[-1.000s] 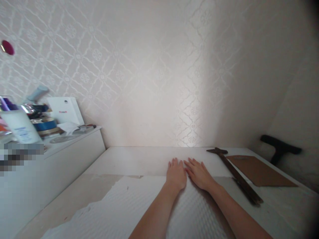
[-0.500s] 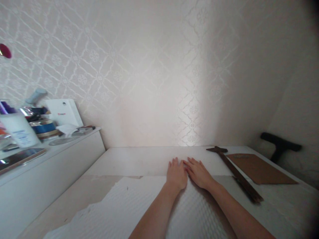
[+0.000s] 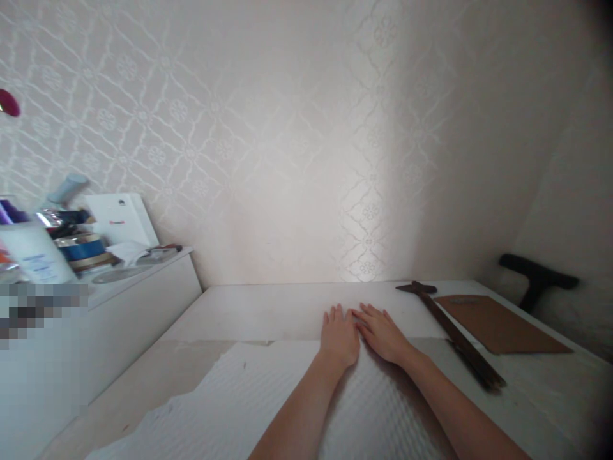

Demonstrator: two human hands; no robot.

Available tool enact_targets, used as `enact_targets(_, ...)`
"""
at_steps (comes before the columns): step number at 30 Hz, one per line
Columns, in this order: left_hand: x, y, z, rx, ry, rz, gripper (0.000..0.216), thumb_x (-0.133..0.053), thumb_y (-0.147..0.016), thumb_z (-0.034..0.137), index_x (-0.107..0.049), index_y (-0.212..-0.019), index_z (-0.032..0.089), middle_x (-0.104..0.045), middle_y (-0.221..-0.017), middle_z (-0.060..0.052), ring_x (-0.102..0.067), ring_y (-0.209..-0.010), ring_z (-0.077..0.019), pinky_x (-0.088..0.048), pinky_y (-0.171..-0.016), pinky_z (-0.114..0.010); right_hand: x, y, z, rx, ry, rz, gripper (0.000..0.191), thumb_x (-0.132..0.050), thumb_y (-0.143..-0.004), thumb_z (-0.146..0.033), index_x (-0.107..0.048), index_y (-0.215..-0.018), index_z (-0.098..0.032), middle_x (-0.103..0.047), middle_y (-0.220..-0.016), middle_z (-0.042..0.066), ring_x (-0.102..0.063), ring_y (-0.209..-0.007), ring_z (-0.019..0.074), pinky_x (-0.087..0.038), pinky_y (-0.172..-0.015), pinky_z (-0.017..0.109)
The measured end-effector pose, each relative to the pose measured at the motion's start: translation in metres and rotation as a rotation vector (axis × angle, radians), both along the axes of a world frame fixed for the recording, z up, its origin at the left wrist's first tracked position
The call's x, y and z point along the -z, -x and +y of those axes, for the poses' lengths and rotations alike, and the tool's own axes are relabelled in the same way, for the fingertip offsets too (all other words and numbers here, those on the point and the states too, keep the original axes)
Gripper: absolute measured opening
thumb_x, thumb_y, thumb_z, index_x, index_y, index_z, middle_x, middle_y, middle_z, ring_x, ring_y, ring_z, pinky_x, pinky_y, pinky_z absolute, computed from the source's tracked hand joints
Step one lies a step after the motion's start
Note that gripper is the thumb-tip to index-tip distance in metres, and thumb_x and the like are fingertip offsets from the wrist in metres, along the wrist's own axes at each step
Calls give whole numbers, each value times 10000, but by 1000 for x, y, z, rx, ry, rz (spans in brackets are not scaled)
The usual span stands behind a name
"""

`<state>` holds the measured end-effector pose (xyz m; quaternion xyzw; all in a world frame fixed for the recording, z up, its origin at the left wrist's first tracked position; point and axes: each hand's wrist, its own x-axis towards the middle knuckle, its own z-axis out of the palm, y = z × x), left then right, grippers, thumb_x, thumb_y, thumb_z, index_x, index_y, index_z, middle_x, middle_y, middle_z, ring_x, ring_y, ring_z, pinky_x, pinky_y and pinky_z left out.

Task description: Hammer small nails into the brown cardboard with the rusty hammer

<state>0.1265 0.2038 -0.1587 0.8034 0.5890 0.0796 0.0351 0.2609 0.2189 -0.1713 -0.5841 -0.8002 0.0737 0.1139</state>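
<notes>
My left hand (image 3: 340,335) lies flat, palm down, at the far edge of a white, dimpled sheet (image 3: 230,402) with a ragged left side. Beside it, my right hand (image 3: 384,337) rests the same way, fingers stretched out. The two hands nearly meet at the thumbs and index fingers. Nothing shows in either hand, though what lies under the palms is hidden. To the right of my right hand is an old hammer (image 3: 453,329) with a rusty head and worn wooden handle.
A brown clipboard (image 3: 507,326) lies past the hammer. Behind it stands a black T-shaped handle (image 3: 539,273). On the left, a white cabinet (image 3: 143,319) carries a white bottle (image 3: 38,252), tape rolls (image 3: 83,249) and a white box (image 3: 119,217). A patterned wall (image 3: 287,160) rises behind.
Both hands stay in the same place on the sheet. Only the camera view has shifted very slightly, and a pixelated patch now covers the lower left.
</notes>
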Motion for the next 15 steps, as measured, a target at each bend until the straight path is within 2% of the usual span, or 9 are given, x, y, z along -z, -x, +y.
enact_targets(15, -2, 0, -1, 4, -8, -6, 510, -258, -953, 264, -387, -1414, 88, -327, -1490, -199, -289, -1387, -301, -237, -1136, -453, 1, 0, 0, -5, -13, 19, 474, -317, -958, -289, -459, -1394, -172, -371, -1485, 149, -292, -1383, 284, -228, -1105, 515)
